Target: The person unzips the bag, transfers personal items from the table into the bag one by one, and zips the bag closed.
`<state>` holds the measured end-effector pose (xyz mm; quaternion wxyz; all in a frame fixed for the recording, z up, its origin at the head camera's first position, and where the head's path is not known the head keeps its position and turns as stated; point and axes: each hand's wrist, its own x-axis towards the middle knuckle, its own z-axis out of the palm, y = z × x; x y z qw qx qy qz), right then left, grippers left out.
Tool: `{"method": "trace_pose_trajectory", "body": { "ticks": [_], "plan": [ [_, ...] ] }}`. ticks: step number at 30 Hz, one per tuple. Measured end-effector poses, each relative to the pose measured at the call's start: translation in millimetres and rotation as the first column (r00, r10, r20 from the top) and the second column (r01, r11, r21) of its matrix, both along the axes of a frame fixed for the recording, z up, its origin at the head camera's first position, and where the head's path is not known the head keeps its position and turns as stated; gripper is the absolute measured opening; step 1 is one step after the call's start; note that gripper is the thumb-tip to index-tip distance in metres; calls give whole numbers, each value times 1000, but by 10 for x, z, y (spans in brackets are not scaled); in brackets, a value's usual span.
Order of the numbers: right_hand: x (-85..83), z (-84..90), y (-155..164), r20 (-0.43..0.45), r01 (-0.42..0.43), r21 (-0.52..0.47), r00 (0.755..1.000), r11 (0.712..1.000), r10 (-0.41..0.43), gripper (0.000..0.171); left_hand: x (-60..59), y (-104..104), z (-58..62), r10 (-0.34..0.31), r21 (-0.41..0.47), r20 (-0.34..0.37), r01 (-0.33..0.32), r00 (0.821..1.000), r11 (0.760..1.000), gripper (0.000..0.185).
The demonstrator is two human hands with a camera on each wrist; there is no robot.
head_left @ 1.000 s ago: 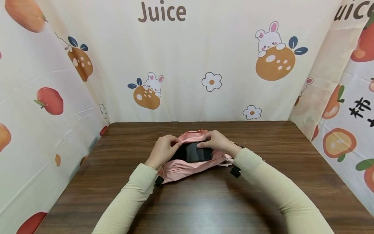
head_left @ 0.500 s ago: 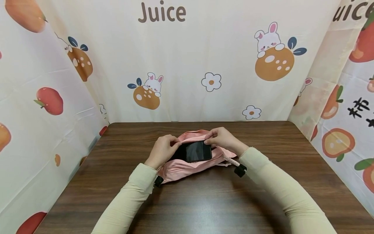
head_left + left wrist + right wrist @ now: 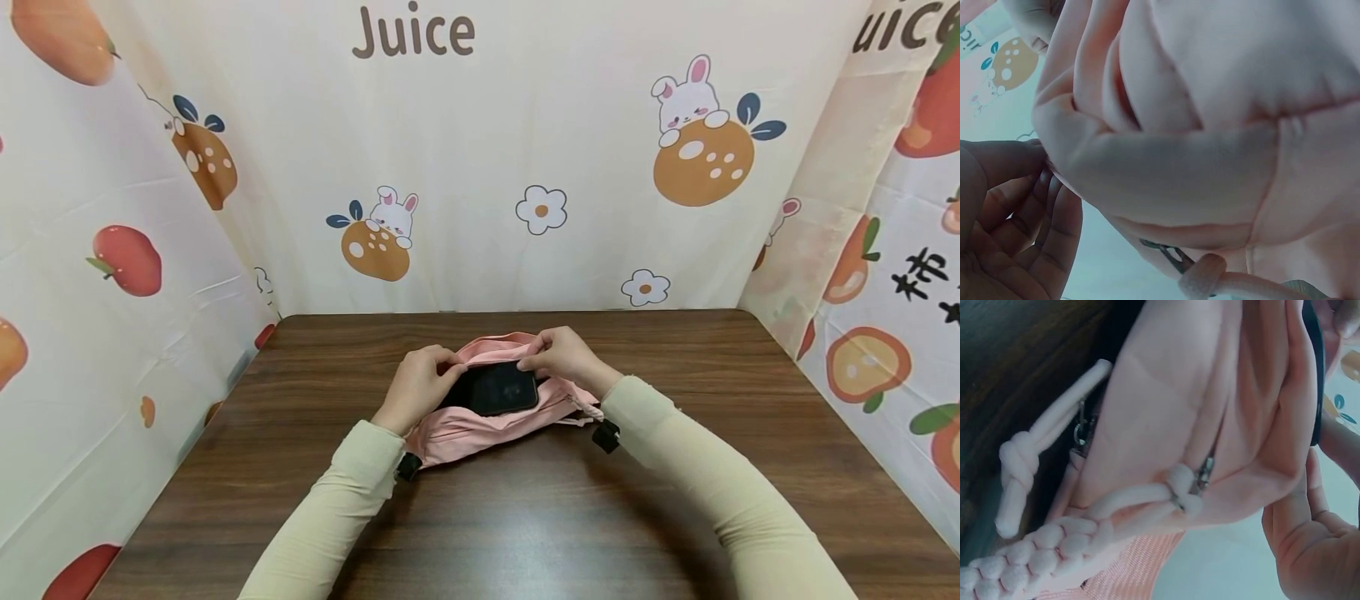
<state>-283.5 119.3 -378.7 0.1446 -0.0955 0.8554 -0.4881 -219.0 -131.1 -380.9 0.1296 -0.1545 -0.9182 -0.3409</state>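
A pink waist bag lies with its mouth spread wide on the table. Its dark interior holds a black smartphone, screen up and partly out of sight under the rim. At the left end of the opening, my left hand pinches the fabric edge between thumb and fingers; the left wrist view shows the same grip beside a corded zipper pull. My right hand pinches the phone's upper right corner. From the right wrist, fingers meet a thin dark edge at the bag's mouth.
The bag rests on a brown wood-grain table. Pink knotted cords and a braided strap hang off its right end. Behind and at both sides stand cream curtains printed with fruit and rabbits.
My right hand shifted right along the phone's top edge, then came slightly back left. The phone slid a little left and its screen turned darker. My left hand stayed put.
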Motion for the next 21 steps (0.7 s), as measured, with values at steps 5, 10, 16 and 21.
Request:
{"method": "trace_pose_trajectory", "body": {
  "ticks": [5,10,16,21],
  "plan": [
    [33,-32,-25,-29,5,56,1000,998,-3,19,-3,2,-5,5,0,9,-5,1000,1000,8],
    [74,-10,-4,-36,-18,82,999,996,21,16,-12,21,2,1,-20,29,0,1000,1000,8],
    [87,4,19,-49,-33,48,998,998,35,10,-77,83,3,-19,-77,25,21,999,997,5],
    [103,-10,19,-42,-12,8,999,1000,12,10,-125,157,21,-26,-109,-1,26,1000,994,3]
  ]
}}
